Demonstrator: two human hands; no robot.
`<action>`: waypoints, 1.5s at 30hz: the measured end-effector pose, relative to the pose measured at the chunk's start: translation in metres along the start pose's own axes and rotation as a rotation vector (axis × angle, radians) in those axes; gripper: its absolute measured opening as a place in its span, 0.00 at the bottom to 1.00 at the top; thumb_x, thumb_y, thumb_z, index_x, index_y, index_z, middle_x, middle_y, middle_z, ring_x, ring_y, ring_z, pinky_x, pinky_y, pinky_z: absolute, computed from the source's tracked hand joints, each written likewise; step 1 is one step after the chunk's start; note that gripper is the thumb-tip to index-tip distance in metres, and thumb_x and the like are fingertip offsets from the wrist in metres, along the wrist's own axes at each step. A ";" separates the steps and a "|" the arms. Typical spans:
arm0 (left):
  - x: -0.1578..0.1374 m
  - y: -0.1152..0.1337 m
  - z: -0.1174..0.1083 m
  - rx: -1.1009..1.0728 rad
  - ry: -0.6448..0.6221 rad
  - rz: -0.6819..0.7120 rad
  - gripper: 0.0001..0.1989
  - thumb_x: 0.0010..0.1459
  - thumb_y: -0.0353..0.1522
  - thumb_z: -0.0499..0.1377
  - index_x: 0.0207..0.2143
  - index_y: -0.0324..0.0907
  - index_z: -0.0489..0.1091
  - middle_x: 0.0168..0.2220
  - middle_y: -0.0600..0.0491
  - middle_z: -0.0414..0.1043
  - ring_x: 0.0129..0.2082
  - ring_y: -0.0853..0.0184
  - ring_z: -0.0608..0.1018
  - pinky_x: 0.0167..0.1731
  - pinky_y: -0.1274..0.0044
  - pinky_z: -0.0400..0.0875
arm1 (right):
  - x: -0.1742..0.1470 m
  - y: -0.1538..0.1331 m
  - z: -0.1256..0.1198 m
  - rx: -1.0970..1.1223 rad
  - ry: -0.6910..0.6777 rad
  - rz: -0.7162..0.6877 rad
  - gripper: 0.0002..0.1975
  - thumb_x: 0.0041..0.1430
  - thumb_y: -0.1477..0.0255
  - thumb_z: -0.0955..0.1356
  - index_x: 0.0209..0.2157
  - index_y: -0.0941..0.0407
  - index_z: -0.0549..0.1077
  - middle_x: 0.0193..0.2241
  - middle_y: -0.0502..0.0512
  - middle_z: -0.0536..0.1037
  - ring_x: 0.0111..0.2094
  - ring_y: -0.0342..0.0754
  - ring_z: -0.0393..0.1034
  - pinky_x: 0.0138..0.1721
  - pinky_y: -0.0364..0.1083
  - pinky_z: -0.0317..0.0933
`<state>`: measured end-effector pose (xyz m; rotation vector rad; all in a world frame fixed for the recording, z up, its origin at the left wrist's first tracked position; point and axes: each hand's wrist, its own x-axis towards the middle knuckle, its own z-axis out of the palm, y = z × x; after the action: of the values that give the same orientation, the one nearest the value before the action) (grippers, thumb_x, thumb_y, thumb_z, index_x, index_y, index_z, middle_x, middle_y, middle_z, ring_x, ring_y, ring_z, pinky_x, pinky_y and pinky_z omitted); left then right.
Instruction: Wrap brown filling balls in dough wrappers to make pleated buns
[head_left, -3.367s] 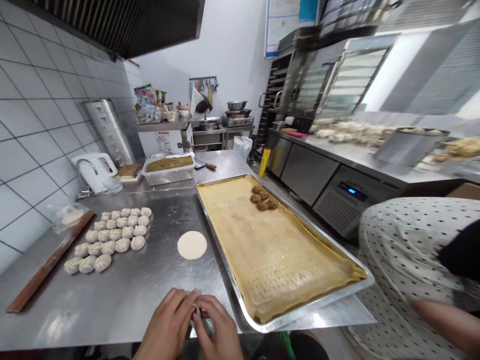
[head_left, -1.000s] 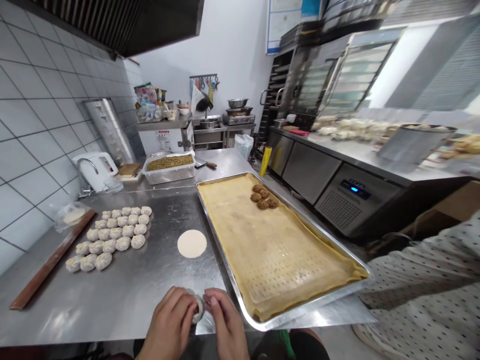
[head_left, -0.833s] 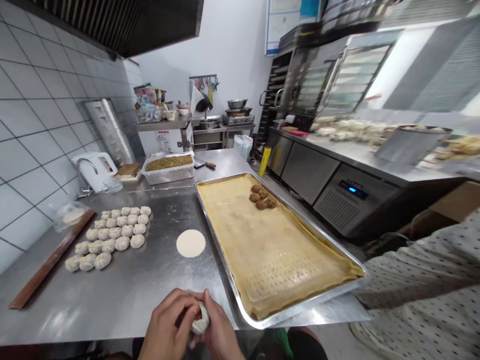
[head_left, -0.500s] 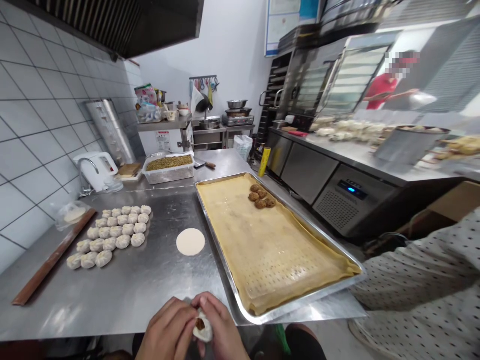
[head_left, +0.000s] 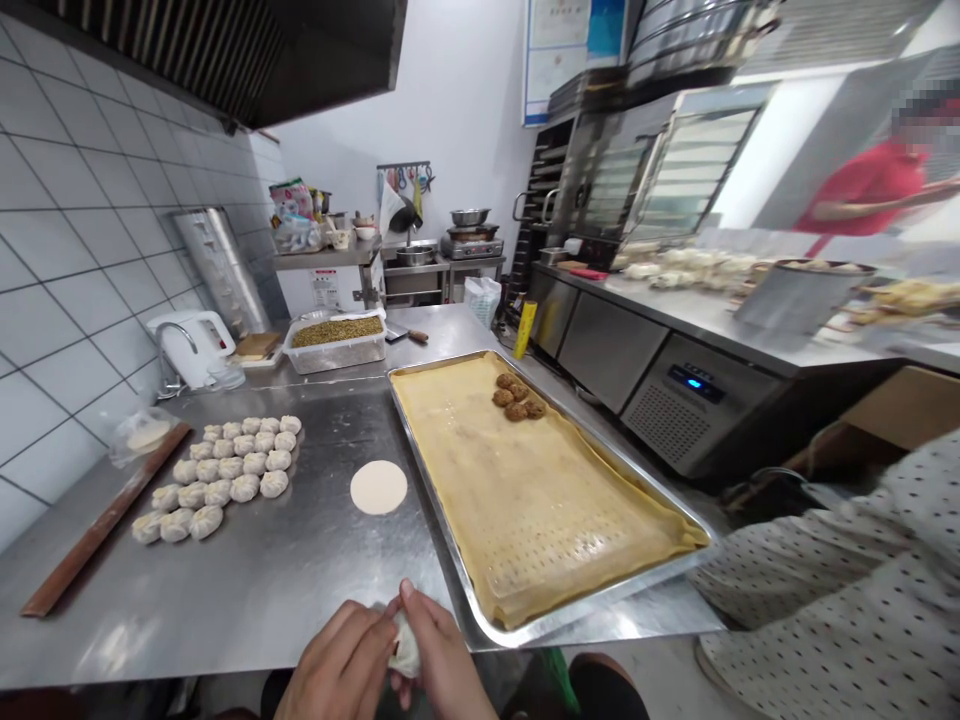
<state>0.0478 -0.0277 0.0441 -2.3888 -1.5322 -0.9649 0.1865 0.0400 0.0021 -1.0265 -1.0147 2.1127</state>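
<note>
Step in hand, by judgement: pleating a bun (head_left: 407, 655) closed; it sits at six o'clock, by the bench's (head_left: 187, 615) near edge; left hand (head_left: 341, 660) pinches its rim, right hand (head_left: 444, 655) cups its three o'clock side; next move calls for gathering the remaining gap; less brown filling (head_left: 394, 648) shows than half a second ago; a dough round (head_left: 379, 487) lies beyond at twelve.

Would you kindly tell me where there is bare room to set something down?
On the table, between the dumplings and the wrapper, and at the near edge, between the stick and the left hand. Nearer than the brown balls, the tray also shows bare liner. The back left, around the kettle and tub, is crowded.
</note>
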 end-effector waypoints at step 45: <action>0.005 0.004 -0.016 0.126 -0.002 0.117 0.15 0.67 0.21 0.48 0.47 0.37 0.72 0.36 0.46 0.77 0.33 0.66 0.78 0.36 0.76 0.79 | -0.001 -0.002 -0.007 0.105 -0.190 0.213 0.33 0.55 0.41 0.67 0.42 0.58 0.73 0.14 0.42 0.65 0.08 0.36 0.52 0.07 0.37 0.37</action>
<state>0.0453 -0.0324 0.0602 -2.3618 -1.3918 -0.8178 0.1933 0.0427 0.0011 -0.9313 -0.9038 2.4480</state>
